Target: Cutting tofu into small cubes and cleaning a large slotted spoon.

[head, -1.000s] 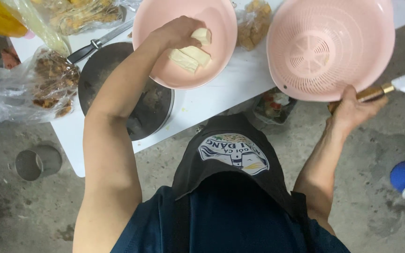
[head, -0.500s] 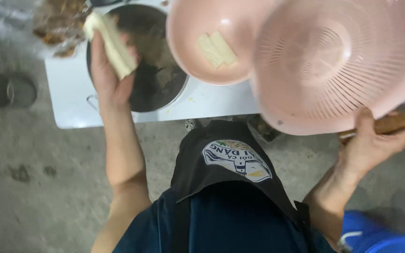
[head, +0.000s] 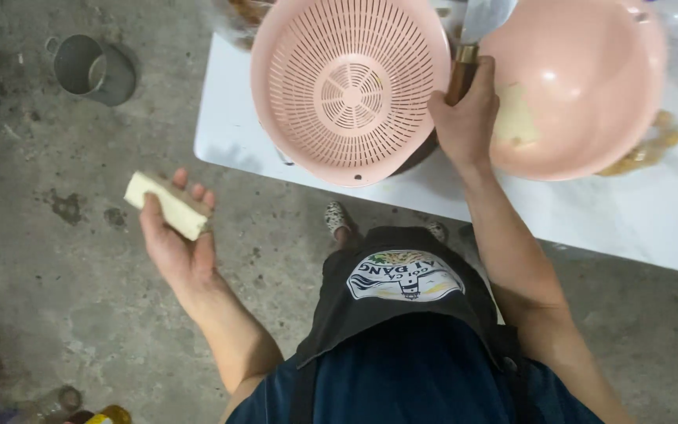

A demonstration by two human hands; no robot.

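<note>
Presently the left hand is held out over the concrete floor, well apart from the counter, palm up. Its fingers are curled loosely around a pale block. The block is cream-white, roughly rectangular and elongated, with flat faces and fairly square edges; its surface looks smooth and matte. It lies across the palm and finger bases, one end projecting past the thumb side towards the upper left. It touches nothing but the hand.

The right hand is over the counter, between a pink colander and a pink bowl. Its fingers are closed tightly around the brown wooden handle of a knife; the metal blade points away from the person, towards the top edge of the view. The colander is round, perforated with radial slots, and sits at the near edge of the white counter, partly over a dark vessel beneath it. The bowl stands just beside the right hand and contains one pale piece of the same cream colour as the block, partly hidden by the hand.

A metal cup stands on the floor at upper left. A clear bag of brownish food lies on the counter beyond the bowl.
</note>
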